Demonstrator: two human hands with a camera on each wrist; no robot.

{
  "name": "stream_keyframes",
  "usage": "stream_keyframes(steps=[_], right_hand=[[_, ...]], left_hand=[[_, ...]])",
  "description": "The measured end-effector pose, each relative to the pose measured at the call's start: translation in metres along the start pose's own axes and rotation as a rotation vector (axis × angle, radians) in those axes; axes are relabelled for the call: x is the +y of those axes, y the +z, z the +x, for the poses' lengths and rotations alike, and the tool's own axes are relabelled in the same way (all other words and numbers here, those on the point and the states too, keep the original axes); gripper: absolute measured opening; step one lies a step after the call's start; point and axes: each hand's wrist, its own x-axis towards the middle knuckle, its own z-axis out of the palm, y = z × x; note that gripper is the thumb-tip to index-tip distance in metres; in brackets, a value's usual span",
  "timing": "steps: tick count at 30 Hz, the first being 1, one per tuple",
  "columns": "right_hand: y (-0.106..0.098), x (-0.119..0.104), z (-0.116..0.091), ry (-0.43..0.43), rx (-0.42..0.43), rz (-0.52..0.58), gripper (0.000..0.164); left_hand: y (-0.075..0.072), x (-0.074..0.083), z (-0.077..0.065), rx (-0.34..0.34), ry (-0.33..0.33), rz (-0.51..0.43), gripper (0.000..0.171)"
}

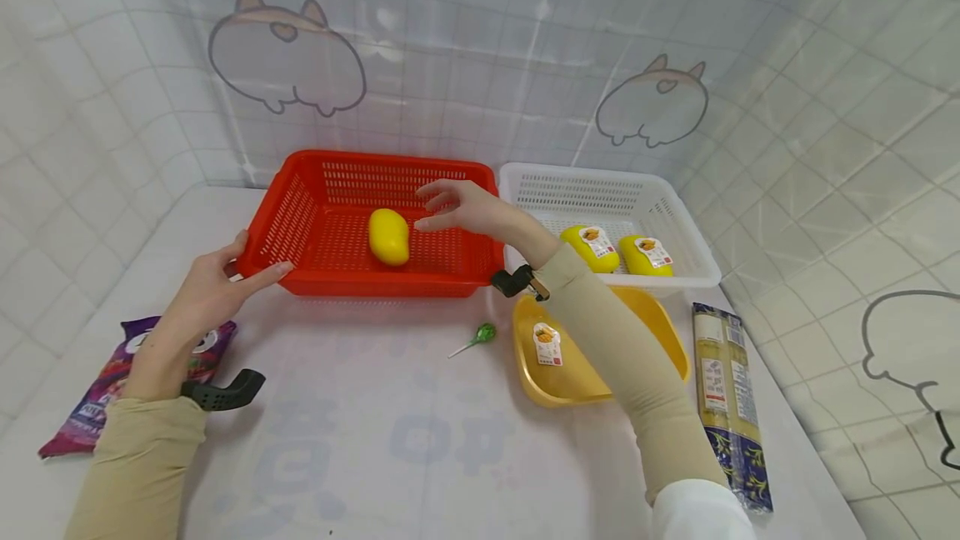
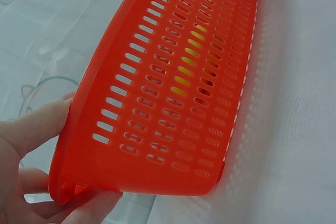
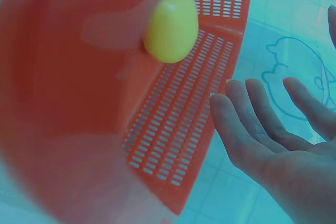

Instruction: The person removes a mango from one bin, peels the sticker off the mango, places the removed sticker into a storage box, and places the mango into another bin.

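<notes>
Clearly, left fingers [image 1: 231, 250] grip the red basket [image 1: 382, 284] by its edge; relaxed right fingers [image 1: 444, 188] have room beside the yellow fruit [image 1: 388, 237].

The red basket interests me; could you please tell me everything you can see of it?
The red basket is glossy, apparently plastic, roughly rectangular, with slotted walls and base and a solid rim. It sits open side up on the white table, beside the white basket. The left hand grips its near left corner; a yellow mango-shaped object lies inside.
</notes>
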Motion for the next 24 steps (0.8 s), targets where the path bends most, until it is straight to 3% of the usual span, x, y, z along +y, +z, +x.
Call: stream_keyframes(steps=[24], right_hand=[[-0.015, 0.024, -0.037, 0.026, -0.024, -0.06, 0.053]], left_hand=[[-0.002, 0.006, -0.002, -0.014, -0.036, 0.002, 0.104]])
